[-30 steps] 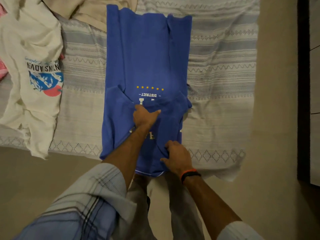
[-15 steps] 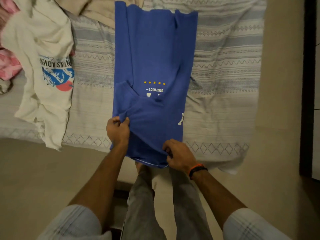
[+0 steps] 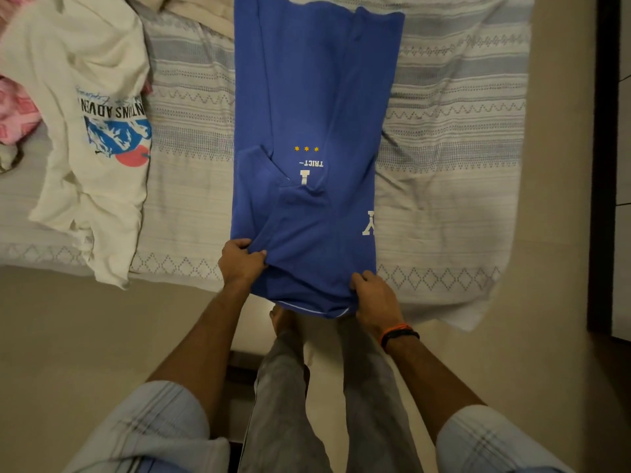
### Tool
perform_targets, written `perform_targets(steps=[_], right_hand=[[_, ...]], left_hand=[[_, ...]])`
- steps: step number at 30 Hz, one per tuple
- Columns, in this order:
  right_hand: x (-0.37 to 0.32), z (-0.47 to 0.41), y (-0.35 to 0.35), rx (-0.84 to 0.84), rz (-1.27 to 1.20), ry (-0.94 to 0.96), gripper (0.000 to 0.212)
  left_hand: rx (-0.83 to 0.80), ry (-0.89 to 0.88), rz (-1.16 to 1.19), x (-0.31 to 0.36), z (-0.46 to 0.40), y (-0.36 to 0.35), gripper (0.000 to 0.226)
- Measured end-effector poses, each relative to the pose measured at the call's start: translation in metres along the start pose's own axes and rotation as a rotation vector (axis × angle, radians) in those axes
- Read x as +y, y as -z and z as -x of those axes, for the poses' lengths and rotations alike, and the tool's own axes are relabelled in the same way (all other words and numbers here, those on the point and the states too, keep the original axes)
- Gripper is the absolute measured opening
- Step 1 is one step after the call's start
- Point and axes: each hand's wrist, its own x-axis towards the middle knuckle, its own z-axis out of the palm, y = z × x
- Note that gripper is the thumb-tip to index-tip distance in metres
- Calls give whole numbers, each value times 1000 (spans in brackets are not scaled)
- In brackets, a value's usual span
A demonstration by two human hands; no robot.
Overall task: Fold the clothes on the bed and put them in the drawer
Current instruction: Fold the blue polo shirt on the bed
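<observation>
Two hands gripped the near end of a blue T-shirt (image 3: 317, 97) that lay lengthwise across the striped bedspread (image 3: 450, 138), its sides already turned in to make a long narrow panel. The left hand (image 3: 240, 262) pinched a bunched fold at the shirt's near left corner, fingers curled into the cloth; the right hand (image 3: 374, 298) had its fingers curled round the near right corner, at the collar end that hung just over the bed's edge. White lettering and three yellow stars showed upside down near the shirt's middle.

Left of the blue shirt, a cream printed T-shirt (image 3: 92, 131) sprawled unfolded, with a pink garment (image 3: 17, 114) beyond it at the frame's edge and a beige cloth (image 3: 205, 11) at the shirt's far left corner. No drawer was in view.

The step in hand appeared to be the crosswise fold, carrying the near end up toward the far hem. Done well, it would call for both corners to be lifted level and together, the cloth kept taut between them so the tucked sleeve on the left did not slip out, and the edges squared before pressing flat. The bunching under the left hand looked likely to leave a crease unless smoothed first.
</observation>
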Motion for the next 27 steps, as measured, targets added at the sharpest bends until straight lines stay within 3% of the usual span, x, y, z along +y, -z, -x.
perform_targets(steps=[4,12,16,27], right_hand=[[11,4,-1,99,-32,20,22],[20,3,1,-44,-18,-39,25],[9,0,25,87,-166,-99,22],[-16,-16,103,249,-474,-264,22]], left_hand=[[60,-14,25,3,3,4,41],[-19,-123,-275,7,10,4,42],[-4,-185,-347,24,15,12,50],[-197,-407,-217,127,32,24,32]])
